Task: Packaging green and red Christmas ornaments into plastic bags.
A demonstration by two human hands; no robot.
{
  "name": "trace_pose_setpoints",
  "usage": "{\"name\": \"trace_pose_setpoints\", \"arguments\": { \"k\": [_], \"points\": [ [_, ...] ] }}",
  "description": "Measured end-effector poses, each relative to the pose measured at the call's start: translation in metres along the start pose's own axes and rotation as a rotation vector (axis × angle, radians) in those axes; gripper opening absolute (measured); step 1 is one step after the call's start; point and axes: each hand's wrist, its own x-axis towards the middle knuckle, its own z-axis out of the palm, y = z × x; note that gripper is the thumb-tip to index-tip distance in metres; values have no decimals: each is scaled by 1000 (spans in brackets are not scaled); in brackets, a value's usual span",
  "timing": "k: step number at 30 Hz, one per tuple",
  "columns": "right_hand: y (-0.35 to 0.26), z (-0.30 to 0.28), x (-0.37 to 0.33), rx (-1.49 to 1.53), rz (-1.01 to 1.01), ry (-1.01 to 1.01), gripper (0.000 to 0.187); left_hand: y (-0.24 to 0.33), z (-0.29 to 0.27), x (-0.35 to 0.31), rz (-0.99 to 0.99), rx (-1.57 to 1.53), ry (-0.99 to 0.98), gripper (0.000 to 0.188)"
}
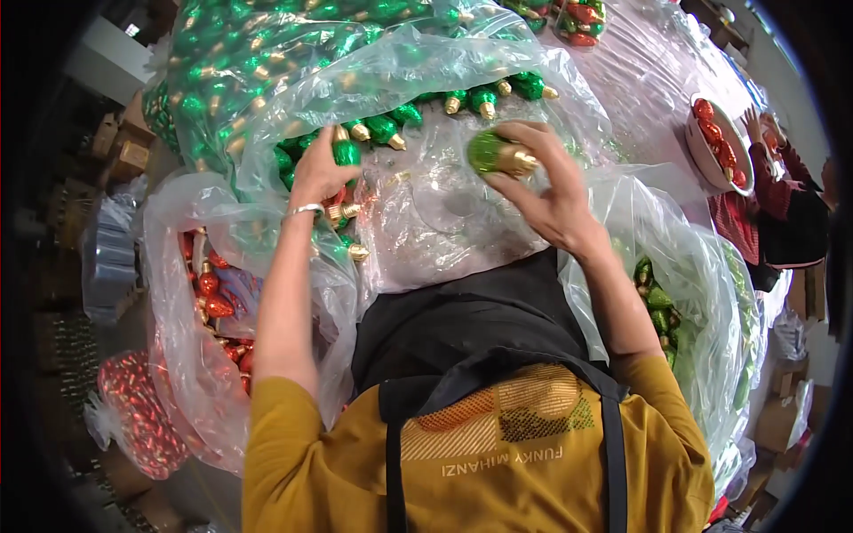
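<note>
My left hand (322, 173) is closed round a glossy green bulb-shaped ornament (345, 152) at the edge of a heap of the same kind. Held by its gold cap end, a lime-green bulb-shaped ornament (485, 153) is in my right hand (558, 197), above the plastic-covered table (435, 240); it is slightly blurred. More green ornaments (384, 130) with gold caps spill from under a large see-through bag (373, 67) at the far side. A few lie beside my left wrist, with a bit of red among them.
At my left an open plastic bag (164, 266) holds red ornaments (213, 293). Another open bag (711, 293) at my right holds lime-green ones (659, 306). A white basin (702, 151) of red ornaments stands far right, near another person's hands (764, 129).
</note>
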Motion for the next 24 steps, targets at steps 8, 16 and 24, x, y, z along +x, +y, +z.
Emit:
{"name": "trace_pose_setpoints", "arguments": {
  "k": [8,16,24],
  "points": [
    [25,46,-14,-333,-101,-296,31,135,-35,-6,402,-1333,839,86],
    [23,28,-17,-327,-141,-328,21,103,6,-28,614,-354,144,59],
    [22,18,-24,-174,-88,-413,16,75,-13,-87,648,2,433,43]
  ]
}}
